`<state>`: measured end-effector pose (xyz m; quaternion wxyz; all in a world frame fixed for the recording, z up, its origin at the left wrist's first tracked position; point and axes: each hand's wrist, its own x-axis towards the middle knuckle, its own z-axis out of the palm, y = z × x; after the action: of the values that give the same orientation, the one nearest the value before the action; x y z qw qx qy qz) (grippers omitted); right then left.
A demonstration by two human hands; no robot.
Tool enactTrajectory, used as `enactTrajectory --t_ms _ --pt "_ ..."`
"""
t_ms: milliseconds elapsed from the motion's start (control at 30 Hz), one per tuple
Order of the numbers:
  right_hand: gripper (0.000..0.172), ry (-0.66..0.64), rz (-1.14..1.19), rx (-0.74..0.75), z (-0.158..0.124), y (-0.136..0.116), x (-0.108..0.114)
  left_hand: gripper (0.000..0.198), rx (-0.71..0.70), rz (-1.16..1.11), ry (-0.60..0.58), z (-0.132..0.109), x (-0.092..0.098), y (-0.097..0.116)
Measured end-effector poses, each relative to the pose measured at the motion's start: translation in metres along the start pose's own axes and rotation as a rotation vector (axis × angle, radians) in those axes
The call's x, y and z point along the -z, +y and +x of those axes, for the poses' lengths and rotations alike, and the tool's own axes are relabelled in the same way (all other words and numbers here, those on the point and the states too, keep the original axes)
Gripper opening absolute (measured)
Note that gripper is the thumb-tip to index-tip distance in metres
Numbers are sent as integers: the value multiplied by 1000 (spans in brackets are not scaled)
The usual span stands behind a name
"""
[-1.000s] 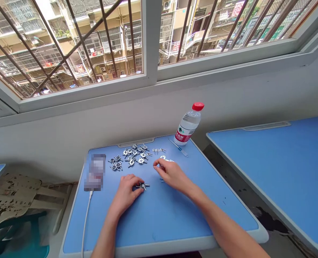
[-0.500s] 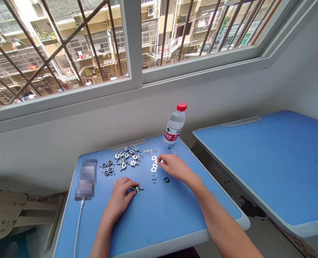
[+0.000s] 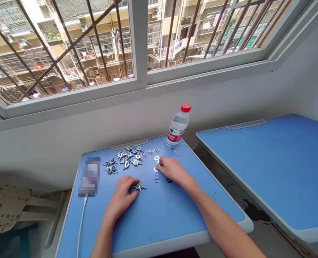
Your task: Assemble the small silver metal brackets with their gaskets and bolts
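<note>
My left hand (image 3: 124, 195) rests on the blue desk (image 3: 153, 215) with its fingers closed on a small cross-shaped metal fitting (image 3: 139, 186). My right hand (image 3: 172, 170) lies farther right, fingers curled over the flat white metal plates (image 3: 157, 158) and tiny screws (image 3: 156, 178); what it pinches is hidden. A black ring (image 3: 169, 180) peeks out under that hand. A pile of several similar metal fittings (image 3: 128, 157) lies near the desk's far edge.
A water bottle with a red cap (image 3: 179, 125) stands at the desk's far right corner, a thin blue screwdriver (image 3: 171, 147) beside it. A phone (image 3: 89, 176) with a white cable (image 3: 81, 222) lies at the left. A second blue desk (image 3: 269, 161) is to the right.
My right hand has moved a little toward me and down over the plates and screws, covering part of the black ring. My left hand stays on the fitting. The view shifted slightly.
</note>
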<state>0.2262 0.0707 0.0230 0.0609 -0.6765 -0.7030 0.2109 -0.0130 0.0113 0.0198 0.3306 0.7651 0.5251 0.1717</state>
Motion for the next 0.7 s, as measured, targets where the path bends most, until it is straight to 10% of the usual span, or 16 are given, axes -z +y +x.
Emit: enactTrajectory --t_ms 433,700 --pt "14 -55 604 301 -20 -18 3 43 3 -7 -5 -2 2 1" --pt "18 -266 419 415 -34 -33 -5 31 -11 -15 -3 0 0 -4"
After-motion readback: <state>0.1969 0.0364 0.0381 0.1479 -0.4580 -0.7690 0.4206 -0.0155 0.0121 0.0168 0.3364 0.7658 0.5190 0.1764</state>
